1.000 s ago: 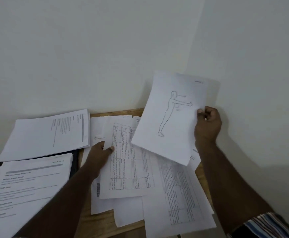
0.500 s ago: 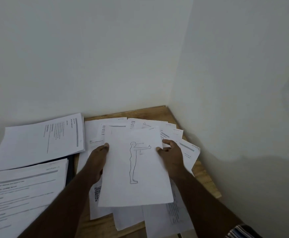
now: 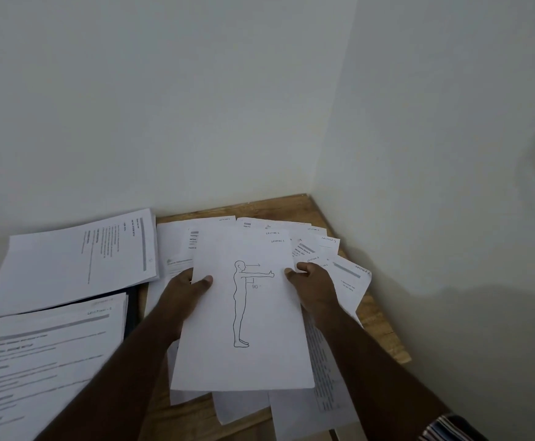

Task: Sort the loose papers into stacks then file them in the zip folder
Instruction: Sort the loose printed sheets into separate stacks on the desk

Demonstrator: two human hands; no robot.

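We see both hands pinching one sheet (image 3: 243, 313), a line drawing of a standing figure with one arm held straight out (a "90" printed under the arm). The left hand (image 3: 186, 289) grips its left edge with the thumb on top, and the right hand (image 3: 312, 281) grips the right edge the same way. The sheet sits over a fanned pile of loose papers (image 3: 333, 253) on the wooden desk (image 3: 383, 326), which fills a corner between two white walls. To the left lie two separate stacks: a far stack (image 3: 75, 259) turned sideways and a near stack (image 3: 43, 361) of printed text. Both rest on a dark zip folder (image 3: 131, 308), of which only edges show.
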